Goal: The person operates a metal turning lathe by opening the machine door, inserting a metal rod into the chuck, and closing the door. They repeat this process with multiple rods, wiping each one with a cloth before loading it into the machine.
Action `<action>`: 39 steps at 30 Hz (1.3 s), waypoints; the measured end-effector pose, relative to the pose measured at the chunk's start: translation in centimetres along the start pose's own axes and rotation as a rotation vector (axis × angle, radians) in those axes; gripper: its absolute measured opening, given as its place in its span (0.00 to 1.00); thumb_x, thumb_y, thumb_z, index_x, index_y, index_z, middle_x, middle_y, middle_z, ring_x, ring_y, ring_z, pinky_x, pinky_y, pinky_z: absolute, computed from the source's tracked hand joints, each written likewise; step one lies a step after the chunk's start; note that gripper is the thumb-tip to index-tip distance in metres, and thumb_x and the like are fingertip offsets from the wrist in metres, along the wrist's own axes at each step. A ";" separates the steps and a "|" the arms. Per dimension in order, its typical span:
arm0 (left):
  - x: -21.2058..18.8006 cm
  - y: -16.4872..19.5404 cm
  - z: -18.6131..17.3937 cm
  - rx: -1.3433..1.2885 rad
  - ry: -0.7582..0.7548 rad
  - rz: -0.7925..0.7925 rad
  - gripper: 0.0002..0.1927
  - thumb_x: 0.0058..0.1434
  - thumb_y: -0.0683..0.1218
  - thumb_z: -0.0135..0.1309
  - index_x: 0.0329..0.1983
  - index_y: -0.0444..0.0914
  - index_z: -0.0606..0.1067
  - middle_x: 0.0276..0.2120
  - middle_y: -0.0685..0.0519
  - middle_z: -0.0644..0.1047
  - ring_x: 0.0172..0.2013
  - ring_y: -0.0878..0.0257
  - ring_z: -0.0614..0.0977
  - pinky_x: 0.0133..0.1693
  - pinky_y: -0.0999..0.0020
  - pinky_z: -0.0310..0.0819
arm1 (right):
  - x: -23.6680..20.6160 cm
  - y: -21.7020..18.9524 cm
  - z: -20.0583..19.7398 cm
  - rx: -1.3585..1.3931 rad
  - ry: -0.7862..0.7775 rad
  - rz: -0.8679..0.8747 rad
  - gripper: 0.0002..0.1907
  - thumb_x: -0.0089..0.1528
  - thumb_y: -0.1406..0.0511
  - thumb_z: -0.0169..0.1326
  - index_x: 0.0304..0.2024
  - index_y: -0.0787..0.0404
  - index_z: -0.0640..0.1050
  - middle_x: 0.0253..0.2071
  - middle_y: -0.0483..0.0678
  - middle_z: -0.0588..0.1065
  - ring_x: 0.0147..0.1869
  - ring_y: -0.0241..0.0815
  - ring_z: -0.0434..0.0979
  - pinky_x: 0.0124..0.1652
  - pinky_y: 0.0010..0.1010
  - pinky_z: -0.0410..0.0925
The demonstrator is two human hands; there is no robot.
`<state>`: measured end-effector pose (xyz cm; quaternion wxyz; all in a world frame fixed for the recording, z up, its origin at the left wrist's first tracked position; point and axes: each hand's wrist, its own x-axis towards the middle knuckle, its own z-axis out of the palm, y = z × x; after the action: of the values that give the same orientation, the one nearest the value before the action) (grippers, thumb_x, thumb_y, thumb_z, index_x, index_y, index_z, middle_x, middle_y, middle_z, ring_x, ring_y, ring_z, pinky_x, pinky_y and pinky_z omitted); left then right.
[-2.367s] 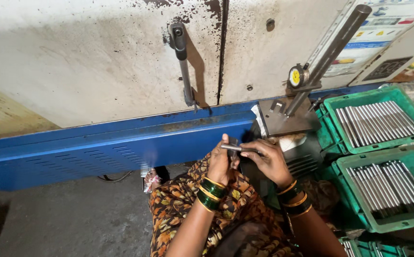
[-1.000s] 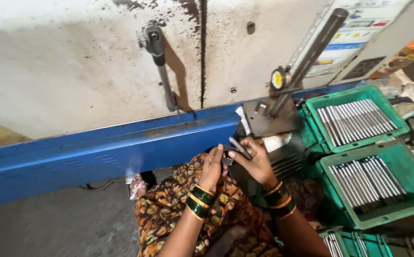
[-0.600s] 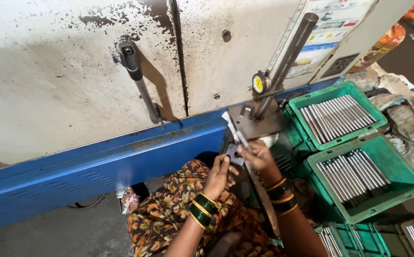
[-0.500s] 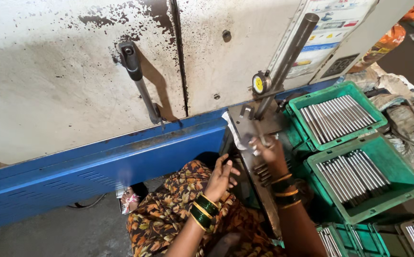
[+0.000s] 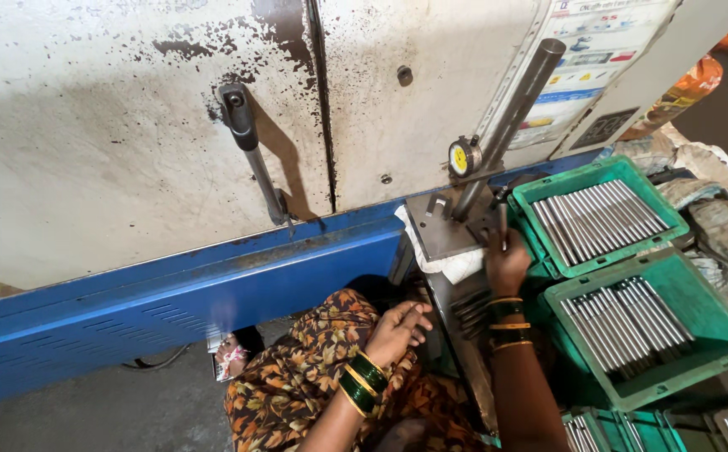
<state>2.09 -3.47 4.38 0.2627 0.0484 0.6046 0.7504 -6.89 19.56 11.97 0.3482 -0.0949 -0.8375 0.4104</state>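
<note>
Filling most of your view is a stained white wall (image 5: 113, 142) with a dark handle (image 5: 251, 151) bolted to it; below it runs a long blue beam (image 5: 171, 293); to your right sit two green crates, the upper crate (image 5: 598, 216) and the lower crate (image 5: 644, 322), each packed with metal rods lying side by side; between beam and crates stands a grey metal fixture (image 5: 447, 226) with a slanting steel post (image 5: 510, 117) and a small yellow-faced dial (image 5: 463, 156), a white cloth (image 5: 456, 266) tucked under its plate; your right hand (image 5: 506, 261) is raised at the fixture's right edge, just beside the upper crate, fingers closed around a thin metal rod (image 5: 503, 228) held upright; your left hand (image 5: 397, 328) rests loosely on your patterned lap, fingers relaxed and half curled, holding nothing; bangles ring both wrists.
</note>
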 end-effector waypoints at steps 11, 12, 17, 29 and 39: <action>-1.6 -0.1 1.1 -0.001 -0.013 -0.013 0.18 0.74 0.54 0.43 0.54 0.38 0.76 0.34 0.57 0.79 0.28 0.72 0.77 0.32 0.76 0.72 | 0.7 -6.8 6.0 -0.390 -0.306 -0.187 0.16 0.60 0.54 0.61 0.42 0.57 0.79 0.44 0.56 0.78 0.42 0.61 0.79 0.36 0.50 0.72; -1.9 0.0 1.1 0.002 -0.010 -0.021 0.18 0.74 0.54 0.43 0.54 0.38 0.76 0.34 0.57 0.79 0.28 0.72 0.77 0.33 0.76 0.73 | 0.8 -7.6 6.3 -0.436 -0.307 -0.193 0.19 0.59 0.52 0.63 0.43 0.59 0.79 0.46 0.58 0.76 0.41 0.62 0.80 0.35 0.50 0.72; -3.0 0.8 1.1 0.000 0.029 -0.042 0.18 0.73 0.53 0.44 0.52 0.36 0.76 0.34 0.56 0.80 0.28 0.71 0.78 0.31 0.75 0.72 | 0.3 -9.6 6.2 -0.548 -0.412 -0.161 0.21 0.54 0.52 0.65 0.42 0.58 0.80 0.54 0.61 0.72 0.36 0.61 0.81 0.34 0.48 0.74; -3.8 -0.4 0.2 -0.113 0.069 0.013 0.16 0.73 0.50 0.45 0.53 0.36 0.76 0.36 0.56 0.79 0.30 0.71 0.77 0.32 0.77 0.72 | -4.0 -8.0 4.8 -0.463 -0.428 -0.378 0.13 0.56 0.66 0.63 0.43 0.60 0.79 0.46 0.53 0.75 0.39 0.59 0.80 0.37 0.49 0.71; -4.6 2.1 -2.0 -0.099 0.472 0.280 0.20 0.72 0.53 0.49 0.61 0.37 0.70 0.50 0.61 0.74 0.46 0.73 0.77 0.43 0.74 0.76 | -7.9 -10.3 0.0 0.413 -0.724 0.173 0.11 0.57 0.65 0.67 0.39 0.65 0.83 0.33 0.47 0.82 0.37 0.33 0.80 0.40 0.25 0.72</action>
<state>4.52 -7.58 6.96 0.0106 -0.0574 0.5992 0.7985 0.25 9.42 15.74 0.0077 0.0573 -0.7947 0.6042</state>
